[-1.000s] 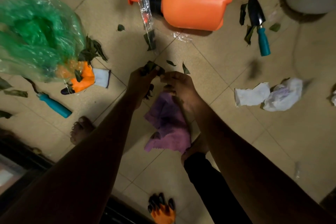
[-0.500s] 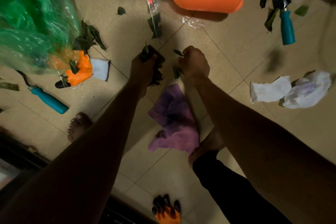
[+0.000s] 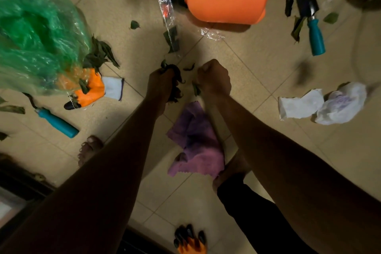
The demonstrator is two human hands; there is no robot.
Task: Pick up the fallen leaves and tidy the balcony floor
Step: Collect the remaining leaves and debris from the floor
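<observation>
Left hand (image 3: 162,82): fingers clenched round crumpled dark leaves (image 3: 175,90) | right hand (image 3: 214,78): pinches small green leaf (image 3: 195,90) | probably light, brittle; gather loosely.

Floor leaf (image 3: 196,90) now in right hand (image 3: 213,78).

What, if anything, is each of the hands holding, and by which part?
The left hand grips a bunch of leaves around its middle; the right hand closes on a leaf, its end poking out.
</observation>
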